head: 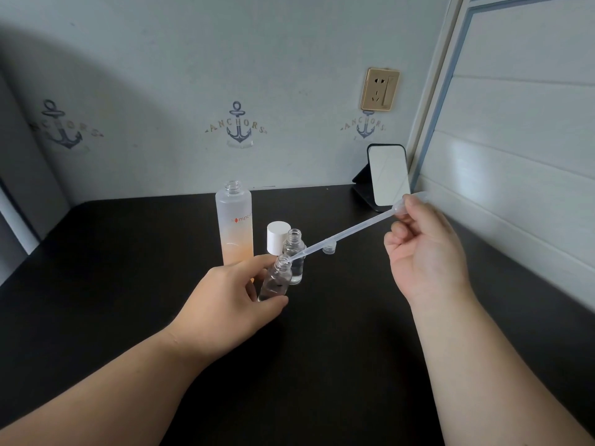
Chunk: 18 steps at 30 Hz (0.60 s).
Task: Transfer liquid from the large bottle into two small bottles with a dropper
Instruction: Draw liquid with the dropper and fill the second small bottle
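Tall frosted bottle with orange-tinted base [234,225], uncapped, stands far of centre on the dark table [128,284]. Head view: left hand [225,304] grips a tilted clear small bottle [275,280]; right hand [425,249] pinches the translucent plastic dropper [341,235] by its bulb, tip at the mouth. Step: dispensing. Next, likely squeeze steadily. Second small bottle [294,255] stands just behind, beside a white cap [277,237]. Far right: mirror [388,175], wall socket [380,89].

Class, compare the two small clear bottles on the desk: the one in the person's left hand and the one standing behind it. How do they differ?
The held bottle is tilted in the left hand; the standing bottle is upright and untouched. The dropper tip meets the held bottle's mouth, not the standing bottle's. Both are clear, uncapped and hold a little liquid.
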Available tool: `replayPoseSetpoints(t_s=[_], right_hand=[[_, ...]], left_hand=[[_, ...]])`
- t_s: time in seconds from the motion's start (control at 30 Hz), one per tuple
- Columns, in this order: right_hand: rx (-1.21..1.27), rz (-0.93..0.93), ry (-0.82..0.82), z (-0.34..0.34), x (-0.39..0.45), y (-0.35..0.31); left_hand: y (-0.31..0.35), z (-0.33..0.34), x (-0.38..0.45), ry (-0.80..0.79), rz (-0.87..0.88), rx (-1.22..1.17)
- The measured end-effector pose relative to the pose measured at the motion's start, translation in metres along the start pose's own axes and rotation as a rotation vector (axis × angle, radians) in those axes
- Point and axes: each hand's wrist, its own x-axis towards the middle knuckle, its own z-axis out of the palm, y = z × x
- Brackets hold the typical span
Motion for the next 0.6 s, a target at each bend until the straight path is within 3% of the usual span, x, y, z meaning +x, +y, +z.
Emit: replayPoseSetpoints(t_s=[0.37, 0.6], right_hand=[[-0.006, 0.005, -0.013, 0.0007, -0.0024, -0.0034], [0.029, 0.073, 0.082, 0.0015, -0.0039, -0.0014]], left_hand=[[0.0023, 0.0002, 0.0008, 0.004, 0.019, -0.005], [0.002, 0.0, 0.0007, -0.032, -0.009, -0.011]])
